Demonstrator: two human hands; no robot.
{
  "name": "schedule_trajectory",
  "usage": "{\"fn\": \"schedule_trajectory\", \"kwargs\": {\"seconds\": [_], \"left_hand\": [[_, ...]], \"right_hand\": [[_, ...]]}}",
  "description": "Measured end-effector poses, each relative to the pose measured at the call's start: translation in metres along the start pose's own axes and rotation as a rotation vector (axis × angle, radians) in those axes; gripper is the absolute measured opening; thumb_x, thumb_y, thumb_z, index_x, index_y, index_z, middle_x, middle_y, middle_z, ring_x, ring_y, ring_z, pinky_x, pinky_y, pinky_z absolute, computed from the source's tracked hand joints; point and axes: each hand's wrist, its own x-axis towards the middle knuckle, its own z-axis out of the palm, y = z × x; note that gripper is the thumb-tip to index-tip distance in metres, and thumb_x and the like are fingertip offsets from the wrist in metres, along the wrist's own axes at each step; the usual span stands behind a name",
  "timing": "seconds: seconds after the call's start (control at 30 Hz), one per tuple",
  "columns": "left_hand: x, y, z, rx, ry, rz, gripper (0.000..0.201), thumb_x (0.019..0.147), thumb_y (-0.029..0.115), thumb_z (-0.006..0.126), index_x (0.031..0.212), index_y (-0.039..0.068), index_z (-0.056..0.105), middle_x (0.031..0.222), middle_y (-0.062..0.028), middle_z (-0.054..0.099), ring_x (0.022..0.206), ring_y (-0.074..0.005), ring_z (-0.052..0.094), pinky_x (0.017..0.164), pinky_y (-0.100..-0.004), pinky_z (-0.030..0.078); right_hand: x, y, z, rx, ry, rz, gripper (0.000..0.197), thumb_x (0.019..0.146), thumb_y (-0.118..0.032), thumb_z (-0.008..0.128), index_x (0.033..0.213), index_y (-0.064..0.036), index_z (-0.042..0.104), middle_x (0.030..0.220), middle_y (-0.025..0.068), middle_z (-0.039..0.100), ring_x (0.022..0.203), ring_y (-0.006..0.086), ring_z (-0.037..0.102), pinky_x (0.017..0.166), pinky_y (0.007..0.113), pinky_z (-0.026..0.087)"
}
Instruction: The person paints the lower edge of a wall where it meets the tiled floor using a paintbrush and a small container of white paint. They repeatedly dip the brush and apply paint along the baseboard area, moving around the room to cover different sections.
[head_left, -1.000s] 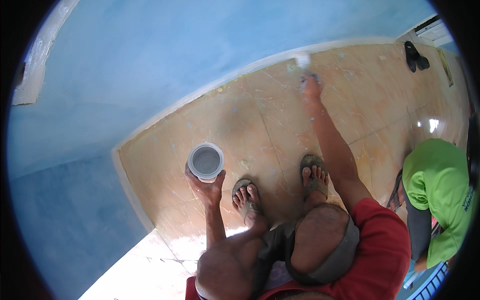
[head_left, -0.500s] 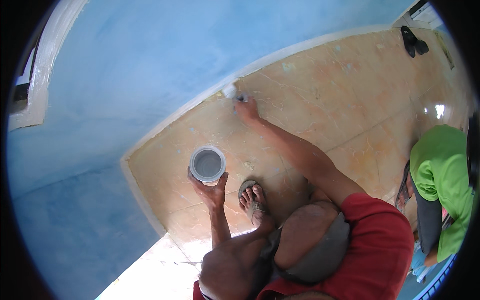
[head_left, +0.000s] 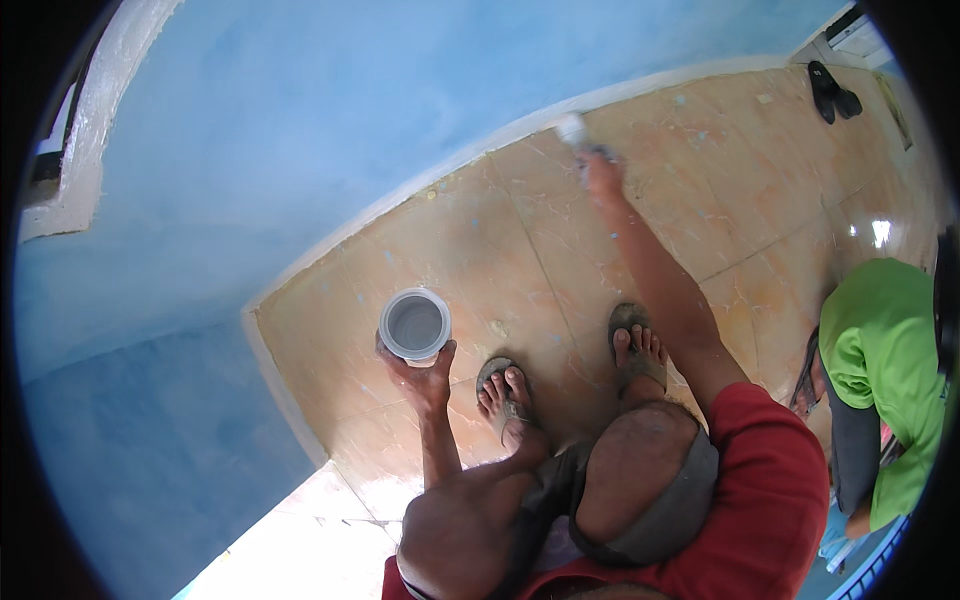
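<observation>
My left hand (head_left: 421, 378) is wrapped round a round plastic tub (head_left: 417, 353) with a pale rim, held upright; its inside looks grey. Stretched out to the far right, my right hand (head_left: 603, 178) is closed on a paintbrush (head_left: 573, 130). White bristles point up and left, at the pale strip (head_left: 520, 127) along the foot of the blue wall (head_left: 330, 110). Blur hides whether the bristles touch the strip. The brush handle is mostly covered by my fingers.
Tan marbled floor tiles (head_left: 480, 240) with small paint specks lie below. My sandalled feet (head_left: 508, 400) are on them. A person in a green shirt (head_left: 880, 330) crouches at the right beside a blue basket (head_left: 880, 565). Black slippers (head_left: 828, 95) lie far right.
My right hand has moved with the paintbrush along the wall's foot, to the right and farther away. My right knee has shifted right, showing that foot. The left hand keeps the tub nearly still.
</observation>
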Motion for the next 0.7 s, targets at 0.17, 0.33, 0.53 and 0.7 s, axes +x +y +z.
{"fn": "schedule_trajectory", "kwargs": {"seconds": [0.17, 0.33, 0.53, 0.7], "left_hand": [[0.001, 0.002, 0.003, 0.058, -0.032, 0.01, 0.106, 0.065, 0.019, 0.097, 0.153, -0.001, 0.041, 0.142, -0.02, 0.056, 0.13, -0.0349, 0.058, 0.111, -0.0497, 0.047], [0.012, 0.016, 0.007, 0.014, -0.052, 0.061, 0.105, 0.065, 0.016, 0.097, 0.153, -0.001, 0.042, 0.143, -0.0205, 0.055, 0.131, -0.0354, 0.057, 0.113, -0.0495, 0.046], [0.012, 0.012, -0.002, 0.043, -0.004, 0.151, 0.107, 0.065, 0.02, 0.096, 0.154, -0.002, 0.041, 0.146, -0.0232, 0.054, 0.136, -0.0388, 0.056, 0.115, -0.0505, 0.045], [0.017, 0.002, -0.004, 0.166, 0.016, 0.295, 0.109, 0.064, 0.018, 0.093, 0.156, -0.002, 0.038, 0.152, -0.0269, 0.05, 0.141, -0.0467, 0.052, 0.118, -0.0527, 0.046]], "right_hand": [[0.035, -0.026, -0.034, 0.259, 0.278, -0.163, 0.022, 0.095, -0.016, 0.076, 0.082, -0.0155, 0.059, 0.07, -0.0019, 0.059, 0.056, 0.01, 0.052, 0.049, 0.03, 0.04], [-0.016, 0.056, 0.075, -0.062, 0.245, -0.165, 0.019, 0.097, -0.019, 0.076, 0.086, -0.0104, 0.063, 0.071, 0.0004, 0.062, 0.056, 0.0119, 0.054, 0.048, 0.033, 0.04], [-0.143, 0.036, 0.134, -0.454, -0.551, -0.048, 0.023, 0.094, -0.023, 0.078, 0.091, -0.0024, 0.069, 0.075, 0.0081, 0.07, 0.064, 0.0154, 0.061, 0.059, 0.037, 0.047], [-0.182, -0.095, 0.089, -0.57, -0.724, -0.499, 0.022, 0.097, -0.019, 0.076, 0.106, 0.0012, 0.075, 0.076, 0.0079, 0.07, 0.067, 0.0148, 0.061, 0.064, 0.032, 0.05]]}}
